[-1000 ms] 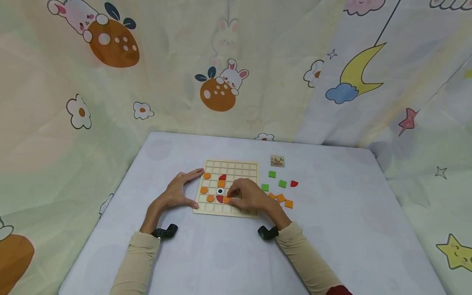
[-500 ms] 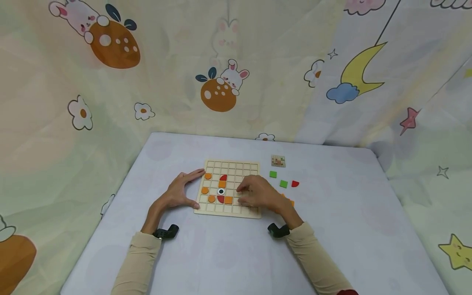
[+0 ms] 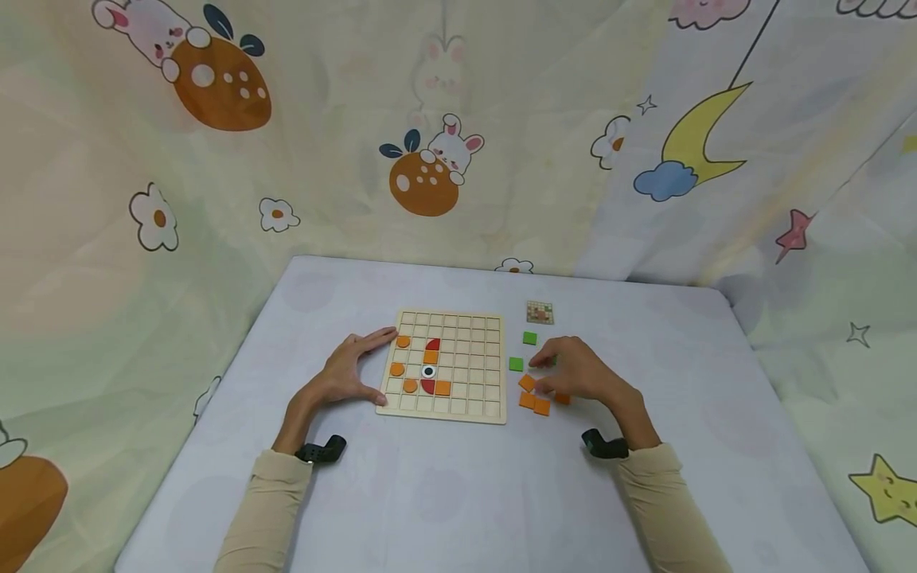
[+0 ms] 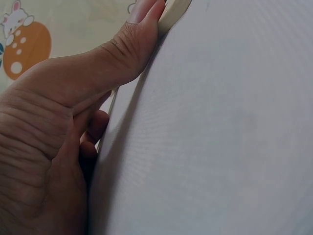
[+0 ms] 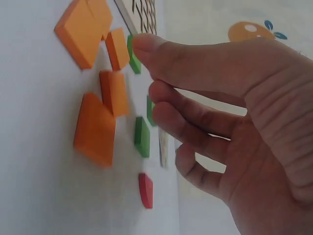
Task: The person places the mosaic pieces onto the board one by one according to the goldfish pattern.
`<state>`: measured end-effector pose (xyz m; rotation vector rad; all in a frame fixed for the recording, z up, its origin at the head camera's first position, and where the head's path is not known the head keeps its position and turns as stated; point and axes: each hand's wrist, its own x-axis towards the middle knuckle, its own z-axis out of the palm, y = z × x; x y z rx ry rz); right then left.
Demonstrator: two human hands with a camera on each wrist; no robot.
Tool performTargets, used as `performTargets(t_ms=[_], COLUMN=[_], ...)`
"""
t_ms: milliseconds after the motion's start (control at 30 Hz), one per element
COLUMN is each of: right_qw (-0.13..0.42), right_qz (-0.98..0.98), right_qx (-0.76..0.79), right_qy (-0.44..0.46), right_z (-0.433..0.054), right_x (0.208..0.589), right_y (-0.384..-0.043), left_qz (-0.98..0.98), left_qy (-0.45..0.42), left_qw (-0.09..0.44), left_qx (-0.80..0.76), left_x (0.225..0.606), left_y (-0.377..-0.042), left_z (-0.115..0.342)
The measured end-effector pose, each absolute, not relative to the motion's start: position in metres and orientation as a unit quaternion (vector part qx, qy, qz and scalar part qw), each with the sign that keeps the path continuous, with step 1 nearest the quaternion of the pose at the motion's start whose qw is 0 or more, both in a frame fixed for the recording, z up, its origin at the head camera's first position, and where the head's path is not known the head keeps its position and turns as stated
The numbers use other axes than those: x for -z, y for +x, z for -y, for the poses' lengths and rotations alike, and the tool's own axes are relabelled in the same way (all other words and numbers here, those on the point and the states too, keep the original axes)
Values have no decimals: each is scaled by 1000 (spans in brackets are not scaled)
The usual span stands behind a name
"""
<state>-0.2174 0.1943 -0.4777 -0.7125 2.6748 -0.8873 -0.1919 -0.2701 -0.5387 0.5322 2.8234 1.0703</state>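
Note:
A wooden grid board (image 3: 473, 366) lies on the table. On it are round orange tiles (image 3: 410, 386), red quarter-circle tiles (image 3: 433, 344), orange square tiles (image 3: 442, 388) and a white tile with a black dot (image 3: 428, 371). My left hand (image 3: 342, 372) spans the board's left edge, thumb at the near corner and straight fingers farther up. In the left wrist view the thumb (image 4: 129, 46) touches the board's edge. My right hand (image 3: 580, 372) hovers over loose orange square tiles (image 5: 95, 129), its fingers loosely bent and nothing between thumb and fingertips.
Green square tiles (image 3: 529, 338) lie right of the board, one partly behind my right hand. A red quarter-circle tile (image 5: 146, 191) shows in the right wrist view. A small patterned card (image 3: 540, 312) lies farther back. A printed cloth (image 3: 344, 159) hangs behind the table.
My right hand has let go of the orange square tile on the board and moved right, over the loose tiles. My left hand has stayed at the board's edge.

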Motion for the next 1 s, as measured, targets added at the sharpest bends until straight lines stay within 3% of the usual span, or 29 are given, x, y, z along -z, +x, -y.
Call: performTargets(t_ms=[200,667,1000], right_qw=[139,126,46], right_qz=[-913,-922,-933], right_qx=[298,281,263], right_qy=[-242,-236,-240], right_z=[-209,-215,-209], right_x=[481,489,484], right_y=[-215,-214,-211], left_qz=[-921,-920,-921], left_qy=[172,171,166], left_qw=[39,40,48], left_qx=[-348,-351,-350], left_x=[538,538,536], left_y=[-192,-193,-190], left_z=[271,269,269])
